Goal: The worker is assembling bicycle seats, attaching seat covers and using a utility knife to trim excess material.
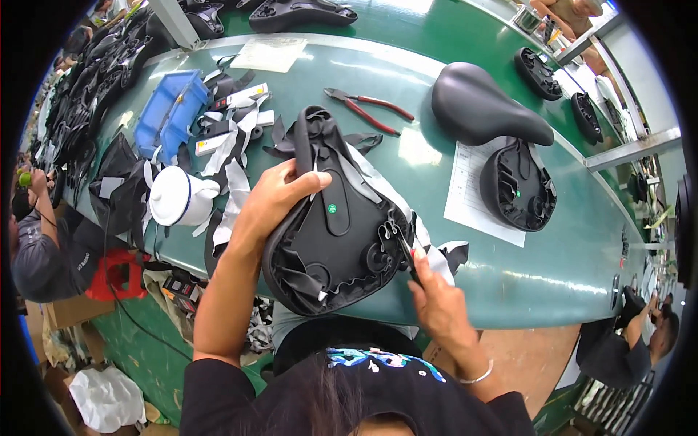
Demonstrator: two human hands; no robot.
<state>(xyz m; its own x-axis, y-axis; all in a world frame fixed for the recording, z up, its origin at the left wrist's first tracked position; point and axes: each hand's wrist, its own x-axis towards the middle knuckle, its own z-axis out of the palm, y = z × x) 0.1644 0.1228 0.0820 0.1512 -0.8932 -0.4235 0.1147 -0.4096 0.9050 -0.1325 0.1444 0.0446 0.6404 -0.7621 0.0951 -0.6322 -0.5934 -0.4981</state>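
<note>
A black bicycle saddle (358, 256) lies upside down in front of me, its nose pointing away. My left hand (278, 198) grips its left side near the nose, thumb over the edge. In my closed right hand (439, 299) is a slim dark hand tool (408, 260) with a red spot; its exact kind is hard to tell. The tool's tip meets the saddle's right rim, where black cover material is bunched. Pale strips of lining (374, 182) hang along that rim. Beyond the saddle lie red-handled cutting pliers (371, 107), untouched.
At left stand a blue plastic bin (170, 116) and a white lidded mug (180, 196) among fabric scraps. Two more saddles, one upright (483, 105) and one upside down (518, 185), lie at right by a printed sheet (465, 192). A metal post (174, 23) rises at the back.
</note>
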